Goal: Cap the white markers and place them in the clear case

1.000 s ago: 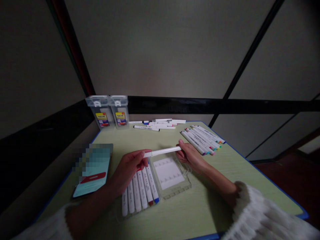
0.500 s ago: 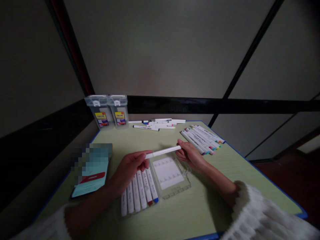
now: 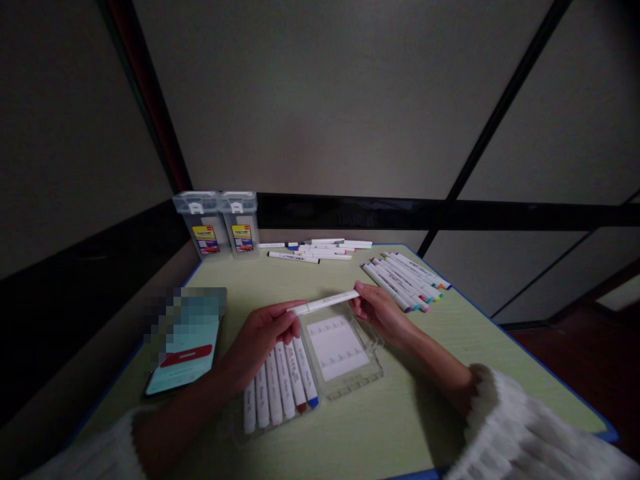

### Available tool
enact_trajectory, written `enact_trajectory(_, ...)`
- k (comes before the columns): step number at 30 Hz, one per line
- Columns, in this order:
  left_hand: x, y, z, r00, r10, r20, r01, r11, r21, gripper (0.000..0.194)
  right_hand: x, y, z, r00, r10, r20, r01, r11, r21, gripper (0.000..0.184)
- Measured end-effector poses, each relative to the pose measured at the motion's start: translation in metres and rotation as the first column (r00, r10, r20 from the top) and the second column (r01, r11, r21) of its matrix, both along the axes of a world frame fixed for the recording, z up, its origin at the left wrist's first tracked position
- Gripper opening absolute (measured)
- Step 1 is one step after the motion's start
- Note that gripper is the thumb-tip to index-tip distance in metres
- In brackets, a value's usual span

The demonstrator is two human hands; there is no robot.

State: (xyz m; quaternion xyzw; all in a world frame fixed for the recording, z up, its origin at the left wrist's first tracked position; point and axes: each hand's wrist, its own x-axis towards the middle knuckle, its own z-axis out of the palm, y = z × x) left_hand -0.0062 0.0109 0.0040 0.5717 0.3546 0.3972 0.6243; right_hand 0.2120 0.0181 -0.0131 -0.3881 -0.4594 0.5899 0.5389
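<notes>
Between my two hands a white marker (image 3: 327, 302) is held almost level, its right end slightly higher. My left hand (image 3: 267, 337) pinches the left end, and my right hand (image 3: 377, 310) grips the right end between thumb and fingers. Below lies an opened clear plastic case (image 3: 374, 381) with a white printed card (image 3: 337, 347) on its right half. Several white markers (image 3: 285, 380) lie side by side in its left half, partly covered by my left hand; two of them show dark red and blue ends.
Two clear lidded boxes (image 3: 201, 230) with yellow labels stand at the back left. Loose markers (image 3: 320, 250) lie along the back edge, and a row of markers (image 3: 403, 280) lies to the right. A phone (image 3: 187, 360) rests at the left of the blue-edged table (image 3: 360, 427).
The marker has turned slightly in my fingers, so faint print now shows along its barrel. Both hands stay in nearly the same place; the view has shifted a little.
</notes>
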Motion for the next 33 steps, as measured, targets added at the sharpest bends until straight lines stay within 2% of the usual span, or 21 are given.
enact_trajectory(12, -0.0018, 0.0009, -0.0048, 1.000, -0.015, 0.003, 0.016, 1.000, -0.025, 0.037, 0.0036, 0.0027, -0.0042, 0.999, 0.040, -0.020, -0.039, 0.999, 0.038, 0.027)
enact_trajectory(20, -0.0006, 0.0000, -0.0022, 1.000, -0.003, 0.010, 0.004, 1.000, -0.029, 0.042, 0.0010, -0.0005, 0.0015, 0.999, 0.022, -0.042, -0.022, 1.000, 0.016, 0.025)
enact_trajectory(28, -0.0007, -0.0005, -0.0011, 0.999, 0.015, 0.040, -0.013, 0.999, -0.043, 0.034, 0.0015, -0.0003, -0.0004, 0.999, 0.031, -0.017, -0.031, 0.999, 0.018, 0.027)
enact_trajectory(33, -0.0006, -0.0002, -0.0006, 0.999, 0.039, -0.006, -0.039, 0.999, -0.033, 0.033, 0.0007, -0.0013, 0.0011, 1.000, 0.024, -0.001, -0.024, 0.999, 0.022, 0.027)
